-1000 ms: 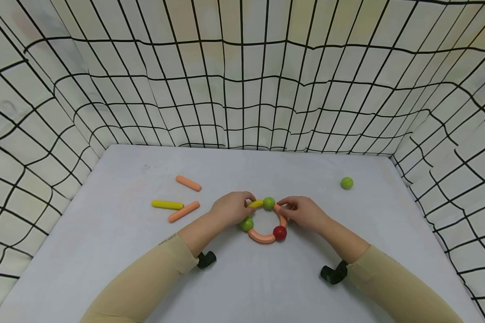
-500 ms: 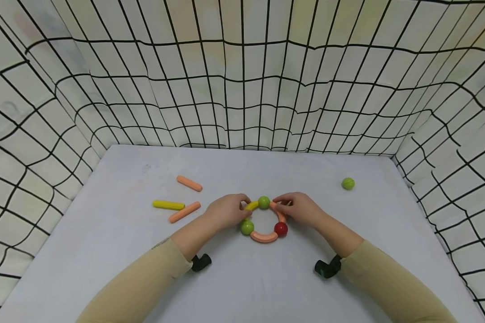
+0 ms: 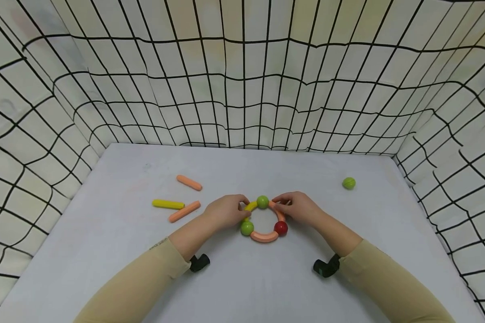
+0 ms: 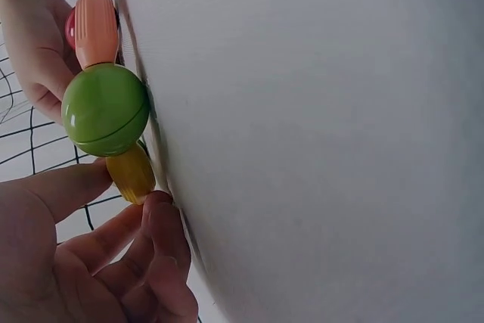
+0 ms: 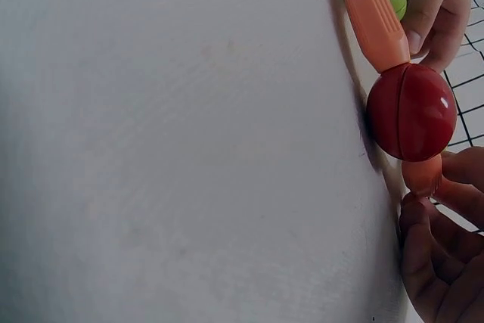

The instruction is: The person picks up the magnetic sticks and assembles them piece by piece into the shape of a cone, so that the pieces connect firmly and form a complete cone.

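Note:
A ring of curved rods and balls lies on the table in the head view. My left hand [image 3: 226,211] pinches its yellow curved rod [image 3: 251,206] between thumb and fingers. On the other side, my right hand [image 3: 301,207] pinches an orange curved rod [image 3: 280,216]. A green ball [image 3: 262,202] joins these two rods at the top. Another green ball [image 3: 247,228] sits at the ring's lower left and a red ball [image 3: 280,228] at its lower right. Between them runs a second orange curved rod [image 3: 264,237], touched by neither hand.
Left of the ring lie a straight yellow rod [image 3: 168,204], an orange rod [image 3: 184,211] close beside it, and another orange rod [image 3: 189,183] farther back. A loose green ball [image 3: 349,183] rests at the right rear. Black netting [image 3: 242,105] surrounds the white table [image 3: 258,287].
The ring has turned slightly counterclockwise: its top green ball moved left, the red ball a little away from me. Both hands shifted slightly with it and kept their hold.

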A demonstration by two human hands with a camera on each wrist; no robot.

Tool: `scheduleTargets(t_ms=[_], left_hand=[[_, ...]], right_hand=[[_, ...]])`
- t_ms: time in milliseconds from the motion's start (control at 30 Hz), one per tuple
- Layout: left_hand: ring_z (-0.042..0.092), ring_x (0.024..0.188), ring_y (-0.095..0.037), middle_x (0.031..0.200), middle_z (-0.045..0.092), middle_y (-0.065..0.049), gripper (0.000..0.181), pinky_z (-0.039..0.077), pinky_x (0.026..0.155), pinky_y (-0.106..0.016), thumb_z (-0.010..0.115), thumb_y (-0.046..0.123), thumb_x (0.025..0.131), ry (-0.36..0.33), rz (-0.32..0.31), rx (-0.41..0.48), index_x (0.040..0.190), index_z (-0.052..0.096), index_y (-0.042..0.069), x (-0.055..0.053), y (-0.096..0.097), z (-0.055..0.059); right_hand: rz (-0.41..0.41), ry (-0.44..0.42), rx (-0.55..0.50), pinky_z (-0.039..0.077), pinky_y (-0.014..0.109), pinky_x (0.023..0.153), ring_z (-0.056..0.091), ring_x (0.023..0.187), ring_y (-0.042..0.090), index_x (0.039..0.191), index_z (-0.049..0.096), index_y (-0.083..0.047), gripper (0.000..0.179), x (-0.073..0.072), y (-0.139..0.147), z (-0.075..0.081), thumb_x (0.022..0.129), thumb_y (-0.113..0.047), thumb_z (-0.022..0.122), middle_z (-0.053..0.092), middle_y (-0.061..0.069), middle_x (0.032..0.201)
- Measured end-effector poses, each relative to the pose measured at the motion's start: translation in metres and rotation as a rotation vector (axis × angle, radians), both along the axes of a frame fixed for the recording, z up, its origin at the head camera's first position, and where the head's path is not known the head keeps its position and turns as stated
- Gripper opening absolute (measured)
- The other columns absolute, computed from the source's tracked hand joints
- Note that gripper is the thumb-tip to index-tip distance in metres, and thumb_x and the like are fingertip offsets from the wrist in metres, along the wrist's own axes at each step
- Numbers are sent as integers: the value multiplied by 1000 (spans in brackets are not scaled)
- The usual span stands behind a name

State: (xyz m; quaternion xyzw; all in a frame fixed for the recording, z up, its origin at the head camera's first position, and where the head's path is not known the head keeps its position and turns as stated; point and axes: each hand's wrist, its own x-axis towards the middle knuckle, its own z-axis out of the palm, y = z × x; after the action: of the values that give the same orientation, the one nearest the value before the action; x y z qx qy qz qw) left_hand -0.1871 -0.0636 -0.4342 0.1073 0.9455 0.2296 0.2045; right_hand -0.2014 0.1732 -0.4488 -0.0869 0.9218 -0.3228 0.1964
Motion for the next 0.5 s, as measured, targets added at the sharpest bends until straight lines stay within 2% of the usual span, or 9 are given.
scheduleTargets(t_ms=[333,500], left_hand=[[57,74,-15,90,62,3,44,45,65,-32,68,35,94,-6,-15,29,133,61,17,1,-4,-2],[57,76,-15,91,61,3,52,46,66,-32,68,35,94,-26,-39,76,140,54,17,6,-11,-1]], right_hand=[[1,30,-22,49,30,71,57,87,18,123,70,-15,32,3,3,-2,95,-32,67,66,2,102],[57,36,-61,49,30,69,57,83,16,128,66,-16,36,9,12,-4,96,-31,66,64,0,99]])
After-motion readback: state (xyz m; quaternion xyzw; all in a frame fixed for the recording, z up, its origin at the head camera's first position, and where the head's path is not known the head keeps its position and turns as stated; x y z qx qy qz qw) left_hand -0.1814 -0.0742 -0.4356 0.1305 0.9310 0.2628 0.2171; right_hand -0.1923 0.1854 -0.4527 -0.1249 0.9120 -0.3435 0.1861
